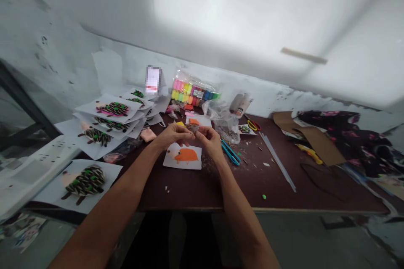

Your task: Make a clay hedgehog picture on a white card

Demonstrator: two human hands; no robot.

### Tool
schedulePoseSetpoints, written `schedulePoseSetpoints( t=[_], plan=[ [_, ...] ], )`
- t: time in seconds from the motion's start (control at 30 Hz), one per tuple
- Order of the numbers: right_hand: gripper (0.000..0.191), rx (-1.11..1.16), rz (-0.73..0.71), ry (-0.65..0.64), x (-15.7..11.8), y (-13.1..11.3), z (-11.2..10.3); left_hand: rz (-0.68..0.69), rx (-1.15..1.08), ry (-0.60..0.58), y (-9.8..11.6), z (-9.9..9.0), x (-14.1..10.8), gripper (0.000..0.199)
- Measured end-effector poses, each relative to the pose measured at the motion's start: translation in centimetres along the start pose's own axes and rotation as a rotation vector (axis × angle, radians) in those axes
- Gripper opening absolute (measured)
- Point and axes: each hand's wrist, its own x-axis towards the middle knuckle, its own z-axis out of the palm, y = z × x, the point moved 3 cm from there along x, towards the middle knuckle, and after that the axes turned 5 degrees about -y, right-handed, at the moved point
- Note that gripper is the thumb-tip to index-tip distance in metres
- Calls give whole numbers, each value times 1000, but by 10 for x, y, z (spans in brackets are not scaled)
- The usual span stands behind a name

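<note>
Above the dark table my left hand (175, 135) and my right hand (210, 139) meet, fingers pinched. Between their fingertips is a small brownish-grey piece (192, 127), perhaps wrapped in film; its kind is too small to make out. Just below them lies a white card (170, 163) bearing an orange clay hedgehog shape (188, 154) with a pale face and dark eye. Beyond the hands are an orange clay piece (193, 122) and a yellow piece (181, 124). Beside my right hand rests a blue-handled tool (231, 153), with dark crumbs scattered around it.
Finished-looking hedgehog cards (115, 109) are stacked at left, another card (85, 180) nearer. A pack of coloured clay (192, 92) leans on the wall. Plastic bags (225, 119), a glue bottle (244, 105), scissors (253, 125), clear sticks (277, 162) and a yellow cutter (309, 154) lie rightward.
</note>
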Motion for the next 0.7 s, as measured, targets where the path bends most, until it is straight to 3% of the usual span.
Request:
schedulePoseSetpoints(
  t=[0.2, 0.37, 0.53, 0.7],
  plan=[
    [24, -42, -41, 16, -4, -3, 2, -15, -112, 116, -1, 0, 1, 37],
    [17, -184, -192, 39, -12, -9, 11, -22, -183, 94, -5, 2, 4, 38],
    [11, -471, -395, 57, -17, -22, 14, -35, -164, 52, -14, 4, 10, 38],
    [11, -619, -443, 34, -17, -23, 15, -33, -159, -5, -20, 9, 13, 41]
  ],
)
